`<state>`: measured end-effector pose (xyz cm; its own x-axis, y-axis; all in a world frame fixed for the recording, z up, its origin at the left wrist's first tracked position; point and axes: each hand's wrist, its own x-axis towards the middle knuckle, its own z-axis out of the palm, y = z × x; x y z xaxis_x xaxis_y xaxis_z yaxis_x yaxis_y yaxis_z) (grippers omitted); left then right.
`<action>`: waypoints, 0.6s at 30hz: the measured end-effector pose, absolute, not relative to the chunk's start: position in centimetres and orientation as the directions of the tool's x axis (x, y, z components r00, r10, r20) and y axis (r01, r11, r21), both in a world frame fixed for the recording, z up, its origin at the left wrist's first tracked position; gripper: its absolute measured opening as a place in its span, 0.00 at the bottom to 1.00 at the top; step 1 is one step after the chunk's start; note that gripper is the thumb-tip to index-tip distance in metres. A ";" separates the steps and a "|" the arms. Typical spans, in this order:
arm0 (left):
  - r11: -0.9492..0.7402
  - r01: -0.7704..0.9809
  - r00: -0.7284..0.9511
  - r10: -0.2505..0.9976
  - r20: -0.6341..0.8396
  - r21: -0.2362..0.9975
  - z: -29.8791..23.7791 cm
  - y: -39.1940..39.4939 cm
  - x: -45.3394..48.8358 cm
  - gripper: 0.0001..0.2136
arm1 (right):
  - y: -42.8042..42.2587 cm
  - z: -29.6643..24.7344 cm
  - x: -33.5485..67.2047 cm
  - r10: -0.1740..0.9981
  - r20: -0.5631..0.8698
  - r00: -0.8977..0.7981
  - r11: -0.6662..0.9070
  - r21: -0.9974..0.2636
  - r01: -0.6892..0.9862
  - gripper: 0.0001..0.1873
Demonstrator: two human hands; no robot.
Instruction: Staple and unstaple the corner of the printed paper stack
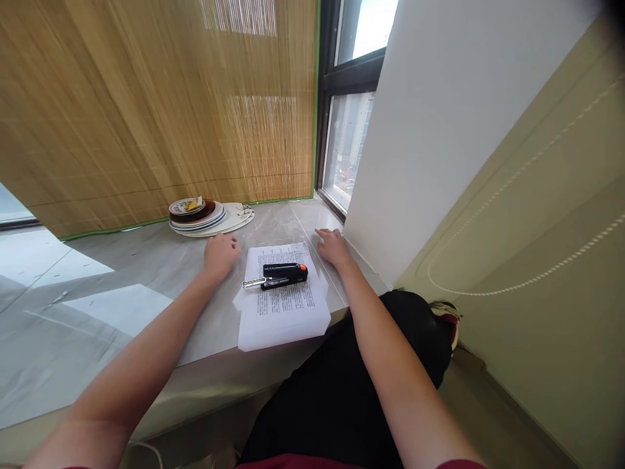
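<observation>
A stack of printed white paper sheets [286, 311] lies on the grey stone sill [146, 273]. On top of the sheets rests a black stapler [286, 272] with an orange tip, and a pen [263, 283] lies along its near side. My left hand [221, 254] lies flat on the sill just left of the paper, fingers loosely curled, holding nothing. My right hand [333, 246] rests palm down at the paper's far right corner, fingers spread, also holding nothing.
A stack of plates [200, 215] stands at the back of the sill by the bamboo blind [161, 104]. A window [344, 143] and a white wall [439, 130] close the right side. The sill's front edge runs below the paper.
</observation>
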<state>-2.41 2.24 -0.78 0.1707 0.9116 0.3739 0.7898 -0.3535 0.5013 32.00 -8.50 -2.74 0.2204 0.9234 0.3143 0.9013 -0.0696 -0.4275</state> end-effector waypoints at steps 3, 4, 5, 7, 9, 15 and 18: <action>-0.347 0.881 0.219 0.902 0.372 0.322 -1.6 2.7 -2.7 0.14 | -8.8 -2.7 31.5 0.935 0.312 0.172 -0.068 -0.317 0.946 0.24; -0.355 0.896 0.257 0.904 0.342 0.265 -1.8 2.8 -2.8 0.14 | -8.9 -2.7 31.4 0.938 0.309 0.156 -0.060 -0.298 0.953 0.23; -0.368 0.906 0.295 0.903 0.312 0.208 -1.8 2.9 -2.8 0.14 | -9.0 -2.7 31.3 0.941 0.305 0.144 -0.053 -0.286 0.957 0.22; -0.389 0.914 0.348 0.898 0.269 0.119 -1.7 3.0 -2.9 0.16 | -9.2 -2.7 31.3 0.945 0.296 0.137 -0.049 -0.287 0.957 0.21; -0.390 0.918 0.364 0.900 0.240 0.069 -1.4 2.9 -2.8 0.18 | -9.3 -2.6 31.2 0.941 0.299 0.158 -0.054 -0.327 0.944 0.22; -0.293 0.956 0.278 0.929 0.245 0.027 -1.1 3.1 -3.0 0.17 | -10.4 -1.6 29.1 0.861 0.431 0.270 0.129 -0.697 0.705 0.14; -0.319 0.942 0.288 0.929 0.230 0.109 -1.4 3.5 -3.5 0.11 | -11.8 -0.4 27.7 0.902 0.415 0.118 0.340 -0.852 0.398 0.13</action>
